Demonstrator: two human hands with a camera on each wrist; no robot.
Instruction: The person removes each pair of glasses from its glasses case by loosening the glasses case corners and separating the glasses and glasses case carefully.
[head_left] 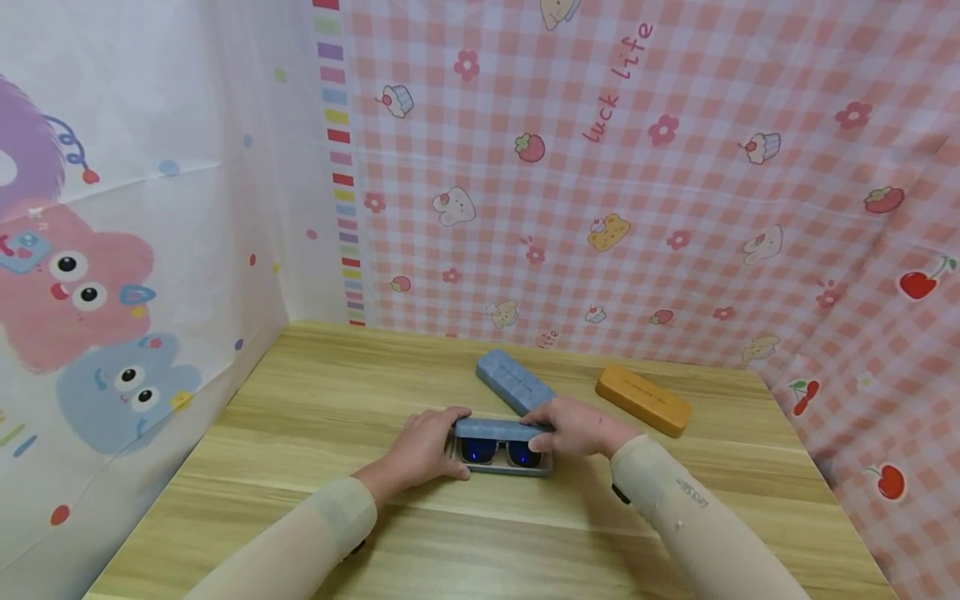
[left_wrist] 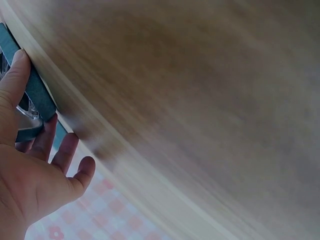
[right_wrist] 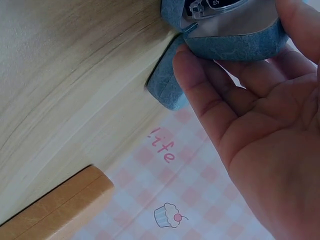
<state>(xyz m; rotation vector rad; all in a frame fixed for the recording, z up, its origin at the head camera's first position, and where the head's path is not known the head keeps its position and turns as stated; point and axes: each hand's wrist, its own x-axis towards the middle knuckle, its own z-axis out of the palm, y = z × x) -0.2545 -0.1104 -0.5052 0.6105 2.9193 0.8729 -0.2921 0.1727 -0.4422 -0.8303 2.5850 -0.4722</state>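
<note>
In the head view, a blue glasses case (head_left: 495, 430) lies on the table with its lid partly raised. Inside it are sunglasses (head_left: 478, 451) with dark blue lenses. My left hand (head_left: 416, 451) grips the case's left end, thumb at the front edge and fingers at the back. At the right end, my right hand (head_left: 576, 427) holds the lid between thumb and fingers; the right wrist view shows the fingers under the lid (right_wrist: 232, 46). Just behind the case lies a second, closed blue case (head_left: 514, 381), partly covered by my right hand.
A closed orange-brown case (head_left: 643, 400) lies farther right on the wood-grain table (head_left: 315, 383). Behind the table hangs a pink checked cloth (head_left: 480, 233), and a white cloth with cartoon figures (head_left: 225, 217) hangs on the left.
</note>
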